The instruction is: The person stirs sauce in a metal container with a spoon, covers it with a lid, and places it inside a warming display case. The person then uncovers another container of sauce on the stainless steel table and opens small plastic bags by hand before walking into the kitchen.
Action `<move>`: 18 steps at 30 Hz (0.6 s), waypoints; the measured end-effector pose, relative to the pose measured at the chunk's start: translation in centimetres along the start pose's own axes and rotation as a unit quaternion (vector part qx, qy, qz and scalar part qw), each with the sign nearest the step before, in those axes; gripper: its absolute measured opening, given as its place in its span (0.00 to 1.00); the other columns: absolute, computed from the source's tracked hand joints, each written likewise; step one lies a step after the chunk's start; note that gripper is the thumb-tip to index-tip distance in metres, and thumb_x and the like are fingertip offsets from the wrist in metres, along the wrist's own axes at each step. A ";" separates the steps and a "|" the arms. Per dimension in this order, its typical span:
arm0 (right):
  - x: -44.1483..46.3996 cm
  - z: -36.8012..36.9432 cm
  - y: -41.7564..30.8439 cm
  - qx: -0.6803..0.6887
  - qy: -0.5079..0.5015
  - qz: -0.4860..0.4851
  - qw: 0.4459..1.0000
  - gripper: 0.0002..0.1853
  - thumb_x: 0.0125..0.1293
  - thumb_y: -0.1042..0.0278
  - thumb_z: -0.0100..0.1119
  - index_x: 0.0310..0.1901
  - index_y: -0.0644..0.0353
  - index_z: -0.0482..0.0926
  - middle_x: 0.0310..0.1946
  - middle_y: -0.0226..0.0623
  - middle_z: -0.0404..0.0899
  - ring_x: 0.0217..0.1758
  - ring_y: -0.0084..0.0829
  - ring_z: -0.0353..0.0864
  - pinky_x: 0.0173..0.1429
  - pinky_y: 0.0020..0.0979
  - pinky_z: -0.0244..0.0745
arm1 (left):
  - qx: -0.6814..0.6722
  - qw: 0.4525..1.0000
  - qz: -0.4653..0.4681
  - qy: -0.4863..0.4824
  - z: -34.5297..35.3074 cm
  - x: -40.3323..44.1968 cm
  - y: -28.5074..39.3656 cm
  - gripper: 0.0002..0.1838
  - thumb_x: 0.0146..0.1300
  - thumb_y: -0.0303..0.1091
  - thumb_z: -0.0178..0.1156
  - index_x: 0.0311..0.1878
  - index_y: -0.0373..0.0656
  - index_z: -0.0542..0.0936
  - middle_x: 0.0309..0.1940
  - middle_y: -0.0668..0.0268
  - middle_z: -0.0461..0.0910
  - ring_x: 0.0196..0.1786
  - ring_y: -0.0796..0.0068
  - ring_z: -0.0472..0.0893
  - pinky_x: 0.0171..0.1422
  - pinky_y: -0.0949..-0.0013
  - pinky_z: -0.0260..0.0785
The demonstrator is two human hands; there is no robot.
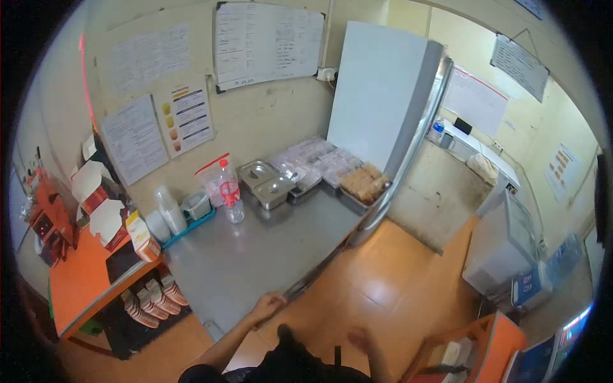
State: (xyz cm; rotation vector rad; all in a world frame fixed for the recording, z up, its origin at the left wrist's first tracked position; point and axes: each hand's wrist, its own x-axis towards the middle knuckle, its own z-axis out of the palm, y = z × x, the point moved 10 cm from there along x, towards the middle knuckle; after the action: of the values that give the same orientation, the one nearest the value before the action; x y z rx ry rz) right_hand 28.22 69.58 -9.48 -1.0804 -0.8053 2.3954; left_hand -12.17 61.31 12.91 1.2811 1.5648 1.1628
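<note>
Hands (268, 307) (361, 339): two; steel counter (255, 255): one; lidded pans (258, 171) (274, 189): two; red-capped bottle (231, 195): one.

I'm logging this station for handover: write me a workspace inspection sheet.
Surface: grey metal table, lidded steel pans and bagged goods toward its far end.
Job's things: nothing seen held; the table's edge is nearest the left hand.
Clutter: plastic bottle and stacked cups near the wall.
Hands: left hand beside that edge, contact unclear; right hand blurred, apart from the table.
Cables: cord at wall socket.
Surroundings: whiteboard, tall white cabinet.
</note>
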 end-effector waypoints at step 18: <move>43.7 33.2 -58.4 -0.738 0.067 -0.485 0.465 0.20 0.50 0.75 0.59 0.49 0.56 0.80 0.47 0.43 0.80 0.52 0.47 0.77 0.59 0.41 0.69 | 0.020 0.998 0.013 0.062 -0.3 36.4 3.2 0.07 0.62 0.25 0.57 0.42 0.40 0.80 0.38 0.59 0.77 0.41 0.65 0.80 0.47 0.68 0.72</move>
State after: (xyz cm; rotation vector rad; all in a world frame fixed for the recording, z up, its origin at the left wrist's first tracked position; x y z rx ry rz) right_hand -18.17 126.88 21.97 -0.6612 -2.5670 0.1764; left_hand -18.18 97.24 15.25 1.2810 1.6732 1.2535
